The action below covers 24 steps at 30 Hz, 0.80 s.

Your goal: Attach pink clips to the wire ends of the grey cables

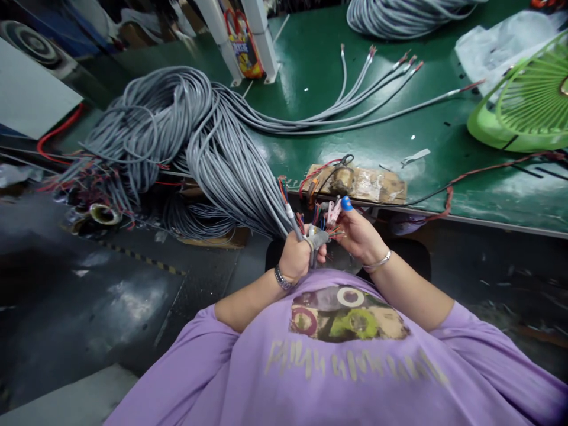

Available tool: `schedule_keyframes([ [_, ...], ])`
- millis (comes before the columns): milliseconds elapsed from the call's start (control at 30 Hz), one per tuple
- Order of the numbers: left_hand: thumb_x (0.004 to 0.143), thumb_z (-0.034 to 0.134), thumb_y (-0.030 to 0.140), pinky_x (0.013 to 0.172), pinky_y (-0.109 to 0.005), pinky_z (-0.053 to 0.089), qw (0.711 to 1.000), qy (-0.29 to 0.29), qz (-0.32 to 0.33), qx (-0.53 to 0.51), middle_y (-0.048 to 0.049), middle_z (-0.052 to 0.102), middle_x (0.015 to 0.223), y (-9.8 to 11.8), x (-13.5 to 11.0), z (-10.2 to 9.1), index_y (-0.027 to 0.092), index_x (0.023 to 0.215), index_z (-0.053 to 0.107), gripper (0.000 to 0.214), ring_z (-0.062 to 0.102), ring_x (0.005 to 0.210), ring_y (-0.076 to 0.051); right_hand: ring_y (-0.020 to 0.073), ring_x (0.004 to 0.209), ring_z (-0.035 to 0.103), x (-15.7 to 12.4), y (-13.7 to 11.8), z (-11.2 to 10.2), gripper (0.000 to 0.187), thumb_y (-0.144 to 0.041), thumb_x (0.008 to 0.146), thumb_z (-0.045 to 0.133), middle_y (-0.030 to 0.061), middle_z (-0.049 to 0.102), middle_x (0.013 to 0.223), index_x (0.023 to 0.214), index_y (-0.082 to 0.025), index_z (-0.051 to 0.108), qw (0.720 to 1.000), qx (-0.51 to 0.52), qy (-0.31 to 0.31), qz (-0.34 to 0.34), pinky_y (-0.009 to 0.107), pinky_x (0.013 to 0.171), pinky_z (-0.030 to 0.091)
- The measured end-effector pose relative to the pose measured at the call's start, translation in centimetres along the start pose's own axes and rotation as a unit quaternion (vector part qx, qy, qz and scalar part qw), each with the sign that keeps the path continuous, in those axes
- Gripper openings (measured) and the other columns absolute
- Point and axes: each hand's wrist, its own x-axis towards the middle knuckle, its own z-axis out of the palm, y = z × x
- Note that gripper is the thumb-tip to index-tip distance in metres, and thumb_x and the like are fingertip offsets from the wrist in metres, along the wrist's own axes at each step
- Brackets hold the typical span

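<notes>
Left hand (296,255) clamped on a bunch of gray cables (239,171), I hold their ends just beside my right hand (360,236), which is at the colored wires (336,233) and a pink clip (332,213); I cannot tell whether it is closed on either. Beyond both hands, a board (377,184) lies on the green counter (373,155).

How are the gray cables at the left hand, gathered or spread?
Gathered: the gray cables converge into a narrow bundle at the left hand.
</notes>
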Motion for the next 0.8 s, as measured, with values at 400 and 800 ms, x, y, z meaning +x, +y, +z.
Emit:
schedule_keyframes([
  [400,0.063,0.077,0.040,0.036,-0.018,0.040,1.000,-0.003,0.004,0.003,0.0041,0.056,0.048,-0.1,0.2,0.3,0.016,0.064,0.052,0.035,0.049,0.036,-0.008,0.0133,0.057,0.054,0.0,0.0,0.8,0.041,-0.061,0.077,0.068,-0.0006,0.064,0.064,0.074,-0.020,0.064,0.999,0.024,0.023,0.005,0.028,0.057,0.044],
  [800,0.068,0.074,0.042,0.039,-0.019,0.043,1.000,-0.011,0.012,0.018,0.0035,0.058,0.050,-0.5,-1.0,-1.0,0.016,0.066,0.055,0.032,0.051,0.039,-0.008,0.0126,0.057,0.055,-0.4,-0.2,-0.3,0.052,-0.072,0.081,0.053,0.0014,0.067,0.073,0.081,-0.021,0.064,0.998,0.026,-0.010,0.052,0.025,0.050,0.042],
])
